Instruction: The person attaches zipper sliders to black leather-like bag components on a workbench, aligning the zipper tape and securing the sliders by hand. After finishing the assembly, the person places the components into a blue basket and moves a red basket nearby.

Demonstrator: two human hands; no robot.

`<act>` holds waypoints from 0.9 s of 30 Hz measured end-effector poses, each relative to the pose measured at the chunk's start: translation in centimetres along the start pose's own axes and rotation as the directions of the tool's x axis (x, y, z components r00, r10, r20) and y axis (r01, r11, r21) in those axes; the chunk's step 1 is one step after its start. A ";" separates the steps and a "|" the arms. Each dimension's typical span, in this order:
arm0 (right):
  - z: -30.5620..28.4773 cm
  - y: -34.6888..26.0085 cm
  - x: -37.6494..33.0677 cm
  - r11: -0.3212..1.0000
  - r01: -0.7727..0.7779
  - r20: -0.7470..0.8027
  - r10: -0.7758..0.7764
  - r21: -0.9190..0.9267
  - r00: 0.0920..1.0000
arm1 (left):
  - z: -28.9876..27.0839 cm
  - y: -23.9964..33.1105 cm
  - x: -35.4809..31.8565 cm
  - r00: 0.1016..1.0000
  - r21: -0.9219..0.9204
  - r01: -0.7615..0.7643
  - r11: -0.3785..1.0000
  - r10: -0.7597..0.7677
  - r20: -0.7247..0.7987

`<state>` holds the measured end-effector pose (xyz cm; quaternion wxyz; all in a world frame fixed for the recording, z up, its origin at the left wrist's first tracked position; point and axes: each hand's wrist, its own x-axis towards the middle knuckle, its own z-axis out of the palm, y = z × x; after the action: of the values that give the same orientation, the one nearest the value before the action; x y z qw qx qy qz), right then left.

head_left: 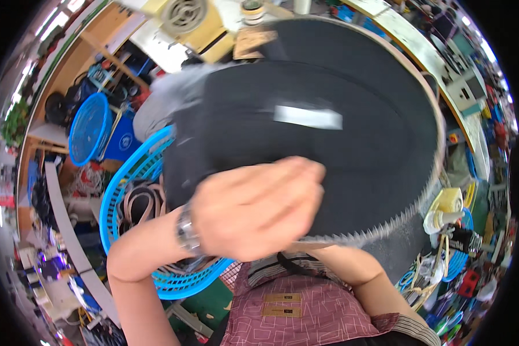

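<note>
A large round black piece of material (380, 155) with a pale, frayed rim fills the middle of the view. A white strip (308, 117) lies on its upper face. My left hand (256, 210), with a metal watch at the wrist, is over the near left part of the black piece. Its fingers are drawn together in a pinch and partly blurred; whatever they hold cannot be made out. My right forearm (352, 268) reaches up under the near rim, and the black piece hides the hand. Left of it, a darker fold of black material (184, 144) hangs over a blue basket's edge.
A blue plastic basket (106, 213) holding strap-like strips (141, 202) stands close on the left. Farther left is another blue basket (89, 130). A yellowish machine (196, 26) sits on the bench ahead. At right stands a yellow-and-white bottle-like thing (447, 210) beside cluttered goods.
</note>
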<state>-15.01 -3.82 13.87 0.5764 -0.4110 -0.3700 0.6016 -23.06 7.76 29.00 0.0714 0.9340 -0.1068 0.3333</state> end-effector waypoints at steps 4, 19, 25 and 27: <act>-2.6 2.0 -3.8 0.842 0.435 -0.768 -0.040 0.319 0.640 | 11.4 -0.2 4.3 0.917 -0.350 -0.393 0.850 0.391 -0.080; -20.1 -2.7 -13.7 0.435 -0.389 -0.583 -0.569 -0.812 0.581 | 26.3 1.5 -4.8 0.846 -0.233 0.534 0.813 -0.517 0.132; -23.1 2.9 -10.4 0.543 -0.399 -0.666 -0.499 -0.739 0.554 | 31.8 2.8 -6.6 0.404 -0.503 0.852 0.145 -0.792 0.457; -20.8 5.1 -9.8 0.663 -0.423 -0.786 -0.530 -0.618 0.318 | 32.2 -1.0 -4.0 0.497 -0.447 0.848 0.285 -0.719 0.485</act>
<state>2.18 -14.50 1.76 0.4747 -0.8604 -0.1852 0.0092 -6.29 2.73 1.62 0.5277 0.8033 0.2550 0.1053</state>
